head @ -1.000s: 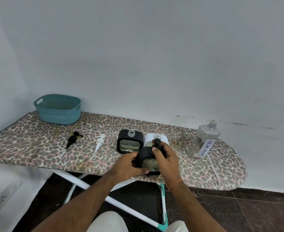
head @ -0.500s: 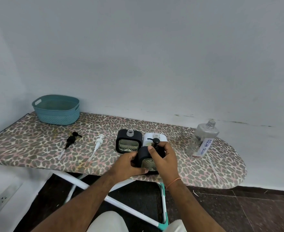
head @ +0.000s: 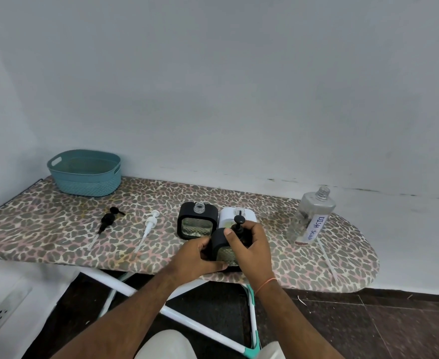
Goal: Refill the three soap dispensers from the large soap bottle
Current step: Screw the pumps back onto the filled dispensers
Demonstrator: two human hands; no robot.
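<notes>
At the near edge of the ironing board [head: 58, 229], the left hand [head: 197, 257] grips a black dispenser [head: 219, 244] while the right hand [head: 252, 244] curls round its pump [head: 239, 222]. Just behind stand an open black dispenser [head: 197, 224] and a white one [head: 228, 216]; the large soap bottle [head: 313, 218] stands uncapped, well apart to the right.

head view | worn high, faces forward-down | ironing board [head: 58, 229] near

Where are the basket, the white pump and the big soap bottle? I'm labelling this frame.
basket [head: 83, 183]: head view, front wall.
white pump [head: 151, 221]: head view, collar below the nozzle.
big soap bottle [head: 314, 216]: head view, clear body above the label.
</notes>
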